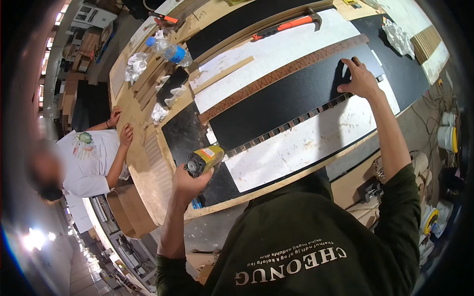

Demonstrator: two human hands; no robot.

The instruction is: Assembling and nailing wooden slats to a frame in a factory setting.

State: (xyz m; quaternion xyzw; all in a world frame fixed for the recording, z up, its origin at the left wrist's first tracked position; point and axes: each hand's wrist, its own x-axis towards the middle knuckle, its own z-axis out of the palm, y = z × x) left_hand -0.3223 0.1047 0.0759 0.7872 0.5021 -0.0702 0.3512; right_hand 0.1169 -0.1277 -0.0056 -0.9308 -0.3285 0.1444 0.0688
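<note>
My left hand (190, 185) is wrapped round a yellow-and-black power tool, which looks like a nail gun (206, 157), at the left end of a long black panel (276, 101). The tool's nose is hidden from view. Toward the panel's right end, my right hand (361, 81) rests with thumb and fingers spread, fingertips on the black surface. A brown strip with a criss-cross pattern (291, 74) runs along the panel's far edge. Along its near edge lies a dark strip with evenly spaced blocks (291, 123).
A white board (296, 153) lies under the panel. Beyond it are an orange-handled hammer (289, 25), a water bottle (170, 51), a black phone (173, 84) and crumpled white paper (136, 66). Another person (89, 158) is at the table's left side, hands by its edge.
</note>
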